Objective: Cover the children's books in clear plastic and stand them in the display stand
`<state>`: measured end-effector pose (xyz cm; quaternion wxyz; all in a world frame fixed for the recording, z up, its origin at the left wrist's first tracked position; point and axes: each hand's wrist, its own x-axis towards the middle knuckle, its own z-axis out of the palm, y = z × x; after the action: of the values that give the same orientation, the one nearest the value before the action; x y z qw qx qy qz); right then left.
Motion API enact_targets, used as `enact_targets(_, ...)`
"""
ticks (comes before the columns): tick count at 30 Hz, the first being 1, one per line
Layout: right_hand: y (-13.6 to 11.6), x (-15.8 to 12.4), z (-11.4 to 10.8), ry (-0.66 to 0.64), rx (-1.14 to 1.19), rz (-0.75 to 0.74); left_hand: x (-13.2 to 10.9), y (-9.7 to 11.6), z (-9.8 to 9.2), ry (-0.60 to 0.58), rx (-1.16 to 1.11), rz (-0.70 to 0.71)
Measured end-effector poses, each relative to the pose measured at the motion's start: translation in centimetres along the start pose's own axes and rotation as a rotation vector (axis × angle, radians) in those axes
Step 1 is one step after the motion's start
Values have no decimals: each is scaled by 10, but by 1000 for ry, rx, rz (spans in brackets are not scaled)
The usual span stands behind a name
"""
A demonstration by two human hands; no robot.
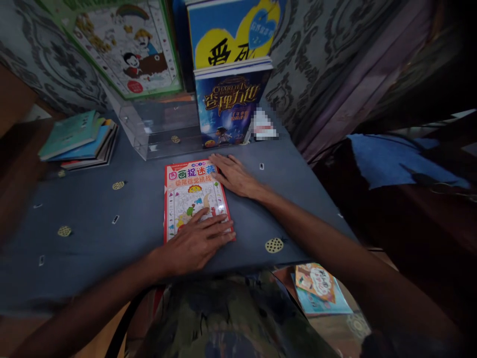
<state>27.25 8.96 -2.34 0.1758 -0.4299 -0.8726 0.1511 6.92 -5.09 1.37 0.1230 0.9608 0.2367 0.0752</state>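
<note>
A red-bordered picture book with Chinese lettering and cartoon drawings lies shut on the dark blue tablecloth. Across its lower part rests my left hand, flat with its fingers stretched out towards the right edge. At the book's upper right corner my right hand lies with fingers extended, touching the cover. Part of the lower cover is hidden beneath my left hand.
Behind the book stands a clear acrylic rack bearing a dark blue book, a yellow-and-blue book and a green-framed book. Stacked books lie at left. More books sit below the table's right front edge.
</note>
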Motion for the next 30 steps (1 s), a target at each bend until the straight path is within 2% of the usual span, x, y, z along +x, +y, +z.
enact_targets(6,-1,0,1,-1,-10,-7,-10,0,-2,25,11,13)
enact_targets(11,1,0,3,11,-16,-13,-34,-2,-11,83,-22,-5)
enact_targets(15,2,0,3,2,-39,-11,-60,-11,-16,98,-34,-78)
enact_targets(17,-5,-1,1,29,-58,2,-72,-17,-14,130,7,-160)
enact_targets(20,-40,-9,1,47,-77,-9,-86,-24,-7,191,115,-335)
enact_targets(22,-79,-18,6,-19,-40,-116,-92,-26,0,202,154,-411)
enact_targets(26,-150,-42,26,-97,99,-365,-99,-28,10,229,169,-379)
enact_targets(28,-164,-52,34,-103,115,-368,-99,-29,11,228,190,-348)
enact_targets(30,-160,-59,36,-101,111,-345,-98,-29,11,213,210,-354)
